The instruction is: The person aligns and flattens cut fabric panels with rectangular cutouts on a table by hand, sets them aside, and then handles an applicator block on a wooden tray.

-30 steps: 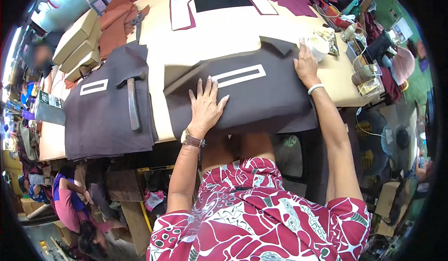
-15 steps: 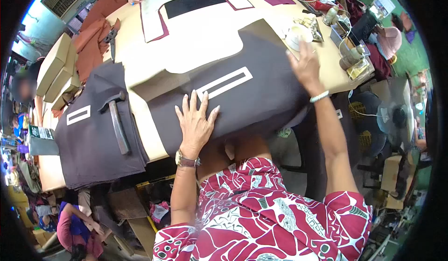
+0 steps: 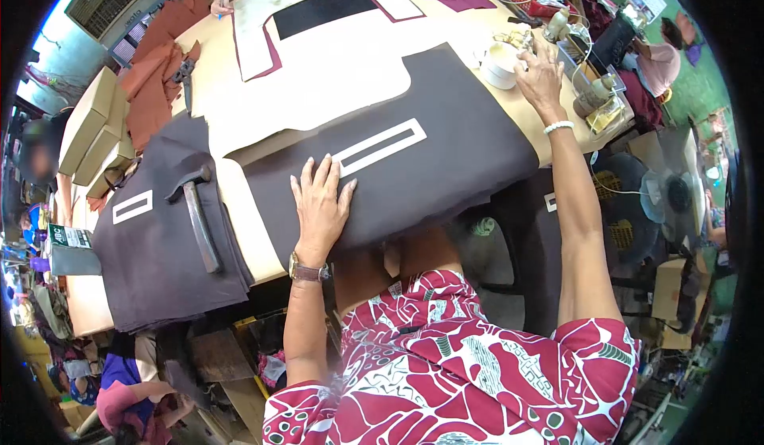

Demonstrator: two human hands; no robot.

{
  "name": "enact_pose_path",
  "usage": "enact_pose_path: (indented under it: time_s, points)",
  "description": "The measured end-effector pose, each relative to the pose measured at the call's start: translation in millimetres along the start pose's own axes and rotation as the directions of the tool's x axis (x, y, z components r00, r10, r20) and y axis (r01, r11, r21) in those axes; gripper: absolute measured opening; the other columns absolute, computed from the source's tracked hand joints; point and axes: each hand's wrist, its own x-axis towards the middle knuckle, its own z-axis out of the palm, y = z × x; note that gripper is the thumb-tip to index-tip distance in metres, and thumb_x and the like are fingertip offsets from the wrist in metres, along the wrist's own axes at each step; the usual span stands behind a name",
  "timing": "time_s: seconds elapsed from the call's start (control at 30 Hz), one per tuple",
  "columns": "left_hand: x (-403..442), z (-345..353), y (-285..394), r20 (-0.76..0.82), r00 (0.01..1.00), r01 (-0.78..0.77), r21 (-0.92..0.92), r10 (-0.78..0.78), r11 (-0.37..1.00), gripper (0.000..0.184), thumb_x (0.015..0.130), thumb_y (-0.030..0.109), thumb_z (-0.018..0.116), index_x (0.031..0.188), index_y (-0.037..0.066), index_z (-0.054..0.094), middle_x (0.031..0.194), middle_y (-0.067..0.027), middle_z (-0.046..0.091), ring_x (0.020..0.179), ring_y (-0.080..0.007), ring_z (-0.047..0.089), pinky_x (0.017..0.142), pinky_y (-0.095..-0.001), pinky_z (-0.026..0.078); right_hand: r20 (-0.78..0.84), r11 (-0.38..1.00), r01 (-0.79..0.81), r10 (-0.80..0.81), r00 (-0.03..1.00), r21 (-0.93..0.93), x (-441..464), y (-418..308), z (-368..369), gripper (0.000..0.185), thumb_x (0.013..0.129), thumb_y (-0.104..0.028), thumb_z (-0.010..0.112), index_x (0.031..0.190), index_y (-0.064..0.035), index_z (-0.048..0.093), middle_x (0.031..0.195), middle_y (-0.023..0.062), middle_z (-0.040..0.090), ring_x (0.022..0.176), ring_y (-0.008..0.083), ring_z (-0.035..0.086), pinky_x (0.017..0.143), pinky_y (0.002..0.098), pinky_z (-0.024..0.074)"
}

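My left hand [image 3: 320, 210] lies flat, fingers spread, on a dark brown sheet of material [image 3: 454, 111] at the table's near edge. Just beyond its fingertips, a cream rectangular frame with a long slot [image 3: 383, 147] lies on the sheet. Over at the right side of the table, my right hand [image 3: 543, 83] has its thumb and fingers apart and slightly bent, right beside a white round pot [image 3: 500, 67]. Whether the fingertips touch the pot is unclear. To the left, a hammer [image 3: 199, 218] rests on a stack of dark sheets [image 3: 159, 258], near a smaller cream frame [image 3: 132, 206].
A white curved template [image 3: 255, 39] lies across the table, with another person's hand [image 3: 222, 3] at its far corner. Scissors [image 3: 185, 83], rust-coloured pieces [image 3: 151, 67] and boxes [image 3: 91, 123] sit at left. Bottles [image 3: 595, 95] and a red basket [image 3: 533, 3] stand at right.
My right hand has moved from over the white pot to its right side, and its fingers have bent more. My left hand stays flat on the sheet.
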Motion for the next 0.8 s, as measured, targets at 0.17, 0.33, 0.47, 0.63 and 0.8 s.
enact_pose_path:
  time_s: [0.17,0.33,0.47,0.63,0.8]
  points:
    - [2,4,-5,0.021,1.000,0.005,-0.032,-0.005,0.999,0.046,0.089,0.031,0.051,0.127,0.005,0.048,0.134,-0.0108,0.044,0.128,-0.0333,0.032,0.104,-0.0568,0.022,0.056,0.995,0.095,-0.092,0.994,-0.037,-18,-10,-11,0.026,0.074,-0.008,0.053,0.093,-0.0148,0.069,0.139,0.0143,0.037,0.130,0.0381,0.029,0.104,0.0616,0.0179]
    - [-3,8,-7,0.032,0.999,0.028,-0.059,-0.026,0.998,0.052,0.089,0.036,0.052,0.132,0.007,0.043,0.139,-0.0104,0.039,0.132,-0.0326,0.027,0.106,-0.0551,0.019,-0.010,0.929,0.368,-0.369,0.930,-0.017,-40,-62,-33,0.040,0.074,-0.002,0.051,0.107,-0.0184,0.065,0.139,0.0143,0.037,0.132,0.0376,0.027,0.106,0.0579,0.0190]
    - [-4,14,-7,0.009,1.000,0.017,-0.041,-0.016,0.999,0.054,0.089,0.038,0.051,0.132,0.007,0.043,0.140,-0.0102,0.038,0.133,-0.0323,0.026,0.107,-0.0543,0.017,-0.005,0.786,0.444,-0.489,0.872,0.431,-89,-131,-46,0.050,0.071,0.004,0.045,0.112,-0.0179,0.062,0.139,0.0183,0.036,0.132,0.0389,0.027,0.106,0.0544,0.0198]
    - [-4,17,-6,-0.007,1.000,0.013,-0.029,-0.014,0.999,0.055,0.089,0.040,0.049,0.132,0.007,0.043,0.141,-0.0104,0.037,0.133,-0.0325,0.026,0.107,-0.0545,0.017,0.314,0.759,0.117,-0.397,0.862,0.640,-118,-148,-2,0.057,0.073,0.006,0.038,0.119,-0.0196,0.059,0.141,0.0207,0.032,0.133,0.0416,0.022,0.107,0.0541,0.0151]
    - [-4,17,-6,-0.004,1.000,0.012,-0.008,-0.012,1.000,0.055,0.089,0.040,0.049,0.132,0.007,0.044,0.141,-0.0094,0.038,0.132,-0.0328,0.027,0.107,-0.0546,0.019,0.382,0.932,0.306,-0.359,0.851,0.196,-123,-164,-26,0.052,0.083,-0.003,0.042,0.132,-0.0193,0.046,0.146,0.0162,0.023,0.135,0.0397,0.019,0.107,0.0577,0.0118]
